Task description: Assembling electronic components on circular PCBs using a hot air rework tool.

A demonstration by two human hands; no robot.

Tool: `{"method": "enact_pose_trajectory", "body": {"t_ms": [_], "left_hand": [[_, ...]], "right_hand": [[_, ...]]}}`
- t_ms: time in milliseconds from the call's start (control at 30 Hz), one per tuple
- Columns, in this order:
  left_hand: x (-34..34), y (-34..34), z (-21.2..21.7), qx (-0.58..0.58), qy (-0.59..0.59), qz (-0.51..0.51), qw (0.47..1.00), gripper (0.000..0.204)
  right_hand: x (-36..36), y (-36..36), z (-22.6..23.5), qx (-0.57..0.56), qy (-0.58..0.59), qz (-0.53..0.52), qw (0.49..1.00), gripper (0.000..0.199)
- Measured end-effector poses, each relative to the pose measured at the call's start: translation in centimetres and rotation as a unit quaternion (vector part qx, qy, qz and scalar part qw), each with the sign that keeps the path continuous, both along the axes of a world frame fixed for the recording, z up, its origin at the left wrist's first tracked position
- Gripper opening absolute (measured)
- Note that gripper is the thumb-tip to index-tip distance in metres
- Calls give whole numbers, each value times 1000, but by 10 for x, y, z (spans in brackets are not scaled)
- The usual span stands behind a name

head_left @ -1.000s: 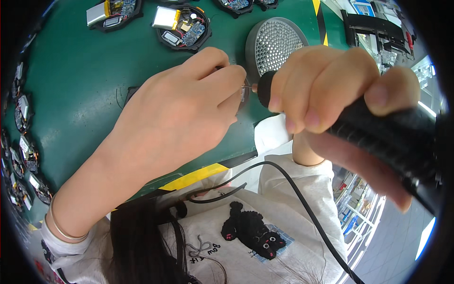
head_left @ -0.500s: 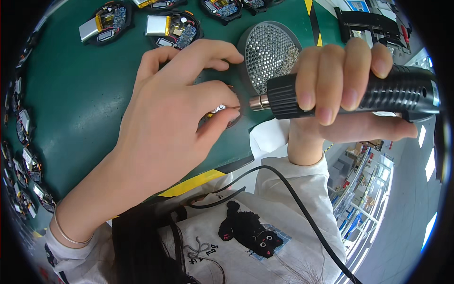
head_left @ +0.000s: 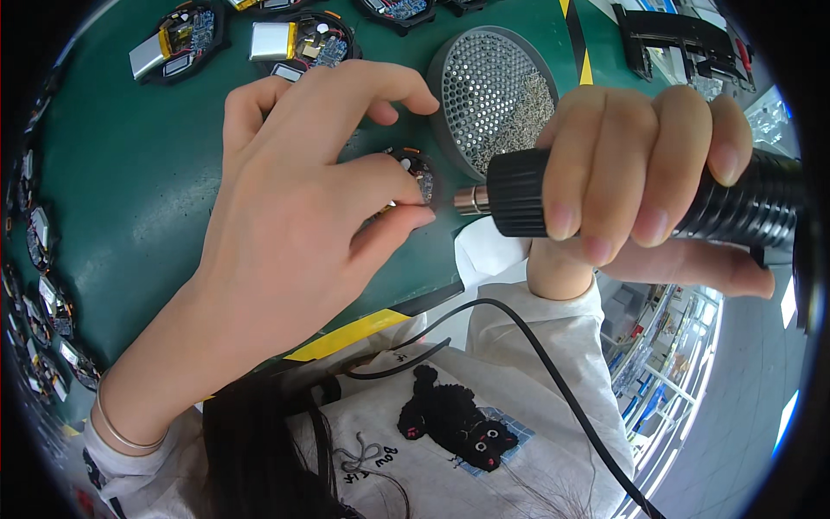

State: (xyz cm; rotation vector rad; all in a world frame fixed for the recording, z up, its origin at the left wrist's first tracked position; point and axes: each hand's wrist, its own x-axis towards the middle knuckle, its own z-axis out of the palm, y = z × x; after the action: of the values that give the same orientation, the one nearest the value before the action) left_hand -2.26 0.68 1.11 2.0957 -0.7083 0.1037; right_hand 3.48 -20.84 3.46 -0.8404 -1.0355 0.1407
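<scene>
My left hand (head_left: 294, 216) pinches a small round circuit board assembly (head_left: 413, 170) between thumb and fingers on the green table mat (head_left: 130, 173). My right hand (head_left: 640, 182) grips a black electric screwdriver (head_left: 622, 203) held sideways, its metal tip (head_left: 467, 200) pointing left at the round board, close beside my left thumb. A black cable (head_left: 553, 389) runs from the tool down across my white shirt.
A round grey perforated tray (head_left: 484, 86) with small screws sits just behind the board. Several round board assemblies with silver batteries (head_left: 277, 39) lie along the far and left edges of the mat. Yellow tape (head_left: 346, 333) marks the mat's near edge. Shelving shows at right.
The screwdriver has swung from pointing down and away to lying sideways, its tip now at the round board. My left hand has opened up slightly, showing the board it pinches.
</scene>
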Motion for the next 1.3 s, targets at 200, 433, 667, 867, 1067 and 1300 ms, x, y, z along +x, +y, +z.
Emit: {"method": "enact_pose_trajectory", "body": {"t_ms": [200, 433, 667, 867, 1067, 1300], "left_hand": [[1, -3, -1, 23, -70, -31, 997, 24], [-6, -9, -6, -11, 6, -54, 998, 38], [-7, -8, -5, -1, 1, -34, 999, 43], [-7, -9, -8, -22, -10, -25, 999, 43], [-9, -9, -12, -26, 13, -11, 1000, 45], [-9, -10, -8, -34, 25, -21, 999, 48]], "right_hand": [[-12, 8, 2, 17, -61, -50, 997, 62], [4, 0, 24, -115, -79, 33, 990, 69], [4, 1, 23, -168, -116, 27, 979, 75], [1, 4, 24, -179, -111, 36, 977, 75], [4, 5, 16, -174, -106, 57, 977, 74], [1, 3, 26, -185, -108, 49, 976, 74]]}}
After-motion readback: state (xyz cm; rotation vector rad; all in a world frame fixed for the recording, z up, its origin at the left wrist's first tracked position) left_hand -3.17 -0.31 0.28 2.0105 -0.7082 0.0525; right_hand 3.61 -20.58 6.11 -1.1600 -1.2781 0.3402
